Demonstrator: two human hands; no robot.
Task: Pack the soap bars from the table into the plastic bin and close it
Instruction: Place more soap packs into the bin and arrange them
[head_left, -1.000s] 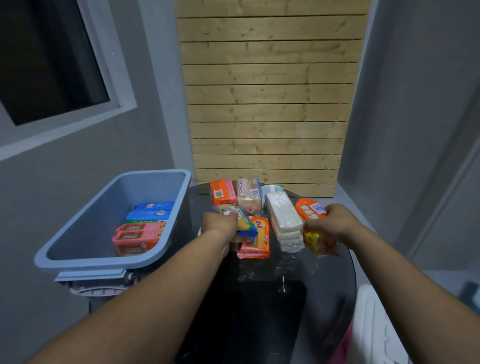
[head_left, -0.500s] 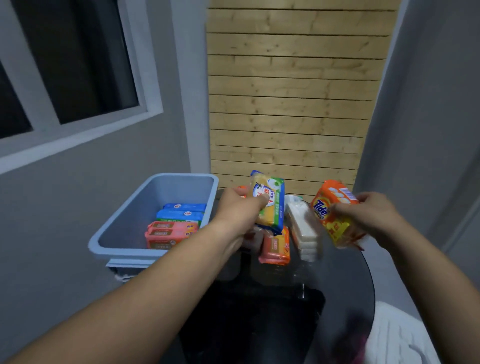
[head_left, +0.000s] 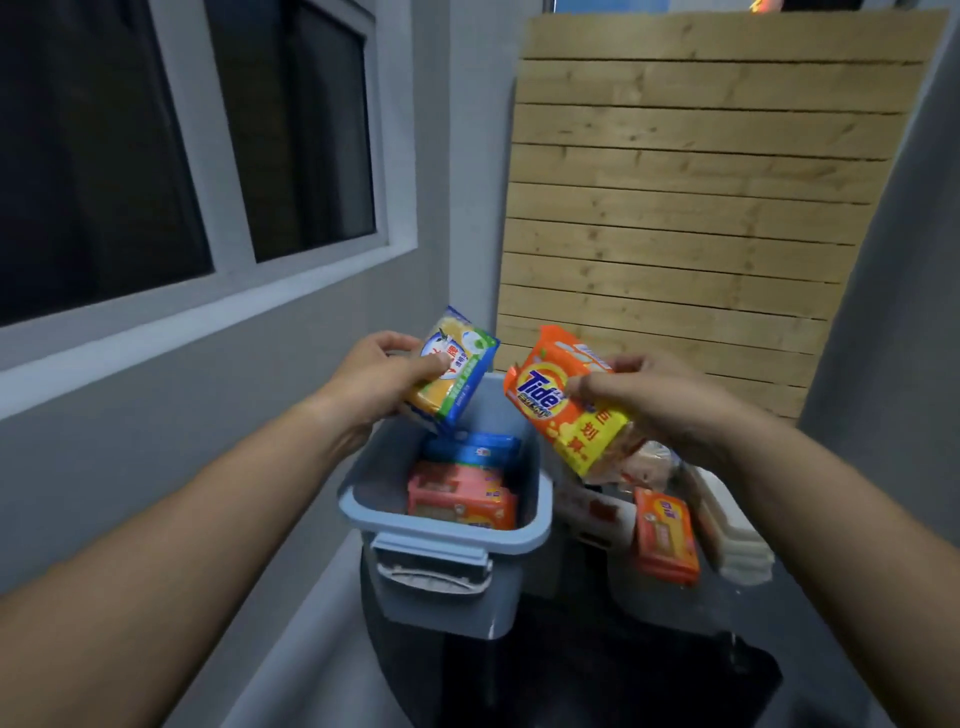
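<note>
Soap bars (head_left: 462, 496) already lie in the blue-grey plastic bin (head_left: 535, 525), which stands open just to 9 o'clock of the dark round table (head_left: 727, 649): blue-wrapped ones toward the far end of the bin, at 12 o'clock, and pink and orange ones stacked nearer, at 6 o'clock. The bin's near end wall carries a pale latch handle (head_left: 434, 571), hanging below the rim. The left hand (head_left: 379, 382) is clenched around a yellow, green and blue soap pack (head_left: 454, 376), thumb on its printed face, and holds it tilted in the air above the bin's far left corner, at about 11 o'clock from the bin's middle. The right hand (head_left: 660, 400) grips an orange and yellow Tide soap pack (head_left: 566, 405) by its far edge, fingers curled over the top and thumb on the front; this pack hangs slanted above the bin's right rim, at about 2 o'clock from the bin's middle, not touching the other pack. On the table, below and to 4 o'clock of the right hand, more soap remains: an orange-wrapped bar (head_left: 667, 535) lying flat, a stack of white bars (head_left: 727, 530) just to 3 o'clock of it, and a pale pack (head_left: 595, 512) with red marks at 9 o'clock of it, close to the bin's wall. Behind the table a wooden slat panel (head_left: 691, 208) leans against the grey wall, and a dark window (head_left: 156, 145) sits at 10 o'clock.
</note>
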